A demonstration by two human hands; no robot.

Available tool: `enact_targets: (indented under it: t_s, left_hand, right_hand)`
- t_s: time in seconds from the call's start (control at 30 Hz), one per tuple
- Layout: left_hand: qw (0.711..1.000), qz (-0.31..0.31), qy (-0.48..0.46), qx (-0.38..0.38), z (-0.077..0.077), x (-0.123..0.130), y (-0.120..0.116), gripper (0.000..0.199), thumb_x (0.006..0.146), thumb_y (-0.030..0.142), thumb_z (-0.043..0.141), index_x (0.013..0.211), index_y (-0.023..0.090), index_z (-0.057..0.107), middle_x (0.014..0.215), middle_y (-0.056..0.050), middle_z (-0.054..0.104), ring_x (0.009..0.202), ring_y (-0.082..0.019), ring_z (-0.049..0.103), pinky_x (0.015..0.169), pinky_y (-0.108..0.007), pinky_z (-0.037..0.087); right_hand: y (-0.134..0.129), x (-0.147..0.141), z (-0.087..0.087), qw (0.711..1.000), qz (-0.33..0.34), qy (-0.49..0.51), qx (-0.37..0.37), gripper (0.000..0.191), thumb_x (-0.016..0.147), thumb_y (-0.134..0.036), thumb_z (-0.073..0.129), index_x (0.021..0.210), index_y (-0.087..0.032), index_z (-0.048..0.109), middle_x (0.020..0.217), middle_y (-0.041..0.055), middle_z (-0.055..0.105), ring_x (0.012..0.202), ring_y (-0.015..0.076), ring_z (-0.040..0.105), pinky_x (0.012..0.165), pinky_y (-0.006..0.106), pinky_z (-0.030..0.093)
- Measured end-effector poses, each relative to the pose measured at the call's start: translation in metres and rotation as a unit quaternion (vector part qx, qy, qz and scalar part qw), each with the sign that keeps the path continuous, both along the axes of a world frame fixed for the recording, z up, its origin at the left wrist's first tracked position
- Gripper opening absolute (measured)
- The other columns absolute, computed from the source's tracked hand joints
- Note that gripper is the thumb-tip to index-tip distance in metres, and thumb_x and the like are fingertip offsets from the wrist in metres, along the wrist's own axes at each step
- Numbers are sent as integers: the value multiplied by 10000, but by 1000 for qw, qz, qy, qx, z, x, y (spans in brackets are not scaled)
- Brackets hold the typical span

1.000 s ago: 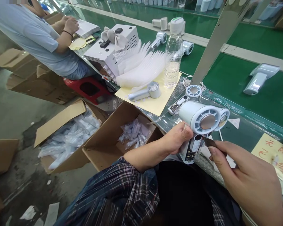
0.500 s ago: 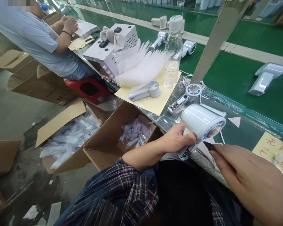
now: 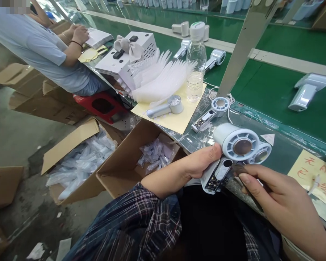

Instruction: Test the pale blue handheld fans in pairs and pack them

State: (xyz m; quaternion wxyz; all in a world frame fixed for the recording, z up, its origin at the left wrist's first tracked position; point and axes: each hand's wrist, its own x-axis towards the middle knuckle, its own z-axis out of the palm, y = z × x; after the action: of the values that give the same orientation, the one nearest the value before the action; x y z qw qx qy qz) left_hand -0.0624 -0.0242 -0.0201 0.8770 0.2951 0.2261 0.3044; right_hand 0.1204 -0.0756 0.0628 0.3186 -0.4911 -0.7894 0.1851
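Note:
My left hand (image 3: 202,159) is closed around the handle of a pale blue handheld fan (image 3: 225,137), its round grille turned up towards me. The handle's cover is off, and a circuit board (image 3: 214,181) shows inside. Close by on the right, my right hand (image 3: 282,192) pinches a thin dark piece (image 3: 239,169), its tip near the fan's neck; blur hides what kind it is. Just behind the held fan is the round head of a second fan (image 3: 262,154). Another opened fan (image 3: 220,105) lies on the bench beyond, its board exposed.
A water bottle (image 3: 195,69) and a fan (image 3: 175,104) rest on yellow paper (image 3: 186,121). White foam sleeves (image 3: 163,81) lie beside a white box (image 3: 145,40). Cartons (image 3: 119,177) with bagged parts stand left below. A co-worker (image 3: 43,54) sits at far left. A post (image 3: 241,50) rises ahead.
The held fan has turned so that its grille and open handle face me more. My right hand has shifted slightly left and down with the dark piece.

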Motion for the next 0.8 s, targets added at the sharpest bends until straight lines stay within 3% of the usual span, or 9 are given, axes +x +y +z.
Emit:
enact_targets:
  t_s: [0.13,0.27,0.37,0.5,0.6,0.7,0.8]
  left_hand:
    - [1000,12,-5,0,-2,1,2,914,591,964,762,941,120,771,861,-109,785,882,-261,761,829,-363,612]
    - [999,41,11,-17,-5,1,5,864,536,951,805,777,125,720,699,-43,699,621,-129,609,636,-262,521]
    - [997,69,23,-27,-2,2,5,884,485,974,800,724,130,689,640,-19,637,578,-111,559,571,-238,476]
    - [989,142,31,36,7,8,4,875,544,966,788,786,128,717,619,-6,608,561,-108,513,580,-247,456]
    - [971,215,49,94,10,15,3,845,614,972,743,792,148,697,626,7,588,576,-109,494,612,-255,451]
    - [944,278,105,145,9,16,3,855,636,982,716,854,156,696,743,-20,655,690,-144,568,714,-283,497]
    - [913,322,160,192,9,11,3,848,623,963,750,891,160,690,898,-65,697,886,-213,633,869,-333,526]
  right_hand:
    - [0,-2,4,999,8,32,-17,275,1085,-307,553,855,-269,699,618,-70,719,465,113,667,464,194,488]
    - [-4,-6,4,999,-5,26,20,206,1071,-284,572,922,-271,713,752,-44,791,557,122,718,546,198,528]
    - [-6,1,-4,999,-23,23,1,180,1070,-305,576,969,-285,724,778,-48,804,577,118,720,562,199,524]
    - [-2,3,-19,981,-138,121,-69,184,1066,-369,565,968,-281,694,779,-22,757,655,136,716,609,217,537]
    - [7,-13,-27,948,-160,234,-143,239,941,-447,714,1080,-253,703,695,-31,661,592,159,648,567,258,534]
    - [12,-34,-29,938,-166,239,-188,383,812,-450,807,1102,-208,746,595,-62,556,505,150,539,490,267,449]
    - [13,-49,-30,940,-203,225,-160,359,803,-458,791,1043,-191,781,561,-73,492,496,136,476,502,271,409]
